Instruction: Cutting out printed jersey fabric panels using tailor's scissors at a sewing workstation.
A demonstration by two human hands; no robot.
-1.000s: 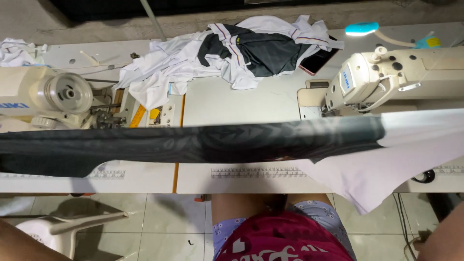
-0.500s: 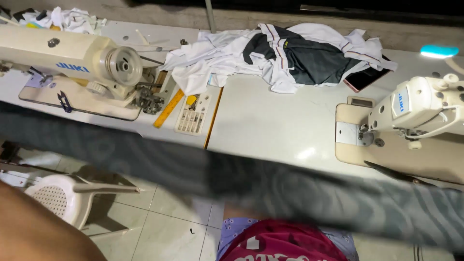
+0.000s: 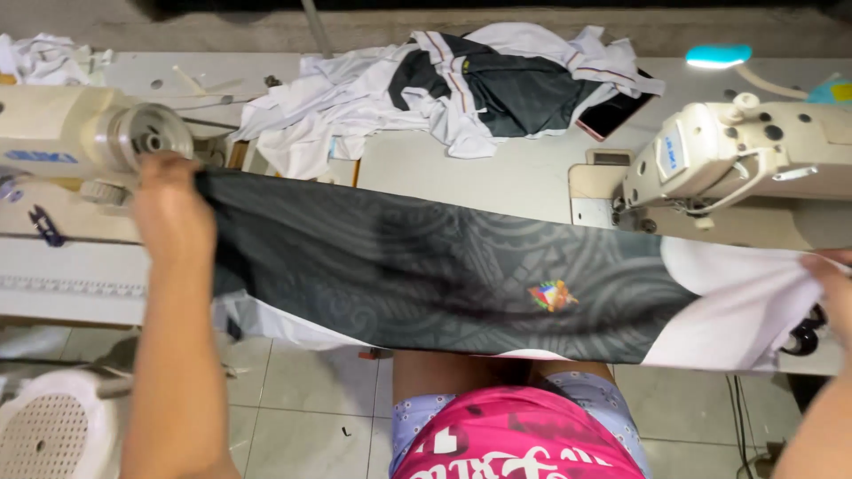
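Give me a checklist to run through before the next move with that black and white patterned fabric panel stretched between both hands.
1. Left hand grips the black end of the black and white patterned fabric panel: ok.
2. Right hand holds the white end: ok, though partly out of view.
3. Panel taut, without folds: ok.
4. Small multicoloured emblem faces up: ok.
5. Panel clear of the right cream sewing machine: cannot tell.

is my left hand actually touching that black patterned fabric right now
Touching. The head view shows the left hand closed over the left end of the black patterned fabric, which bunches under the fingers and stretches taut toward the right hand.
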